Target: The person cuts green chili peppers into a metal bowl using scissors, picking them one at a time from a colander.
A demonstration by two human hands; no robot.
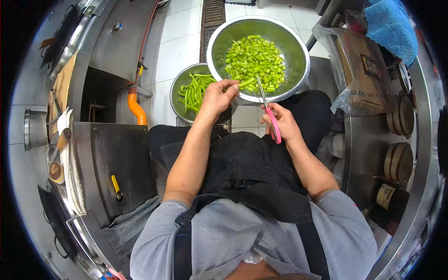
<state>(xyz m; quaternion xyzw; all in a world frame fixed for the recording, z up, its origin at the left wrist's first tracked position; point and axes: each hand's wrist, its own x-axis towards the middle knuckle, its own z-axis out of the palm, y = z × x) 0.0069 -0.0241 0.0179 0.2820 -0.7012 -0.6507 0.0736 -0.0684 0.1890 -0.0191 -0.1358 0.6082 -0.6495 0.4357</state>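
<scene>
Pinched in my left hand is a green pepper, its free end out over the near side of a large metal bowl. My right hand grips pink-handled scissors, whose blades point up at the pepper's tip. Many cut green pieces lie in the large bowl. To its left, partly under its rim, a smaller perforated metal bowl holds long whole green peppers.
A steel cabinet with a yellow-handled valve stands on the left, near an orange pipe. At right are a plastic-wrapped cardboard box, a blue towel and round wooden-looking containers. A floor drain runs beyond the bowls.
</scene>
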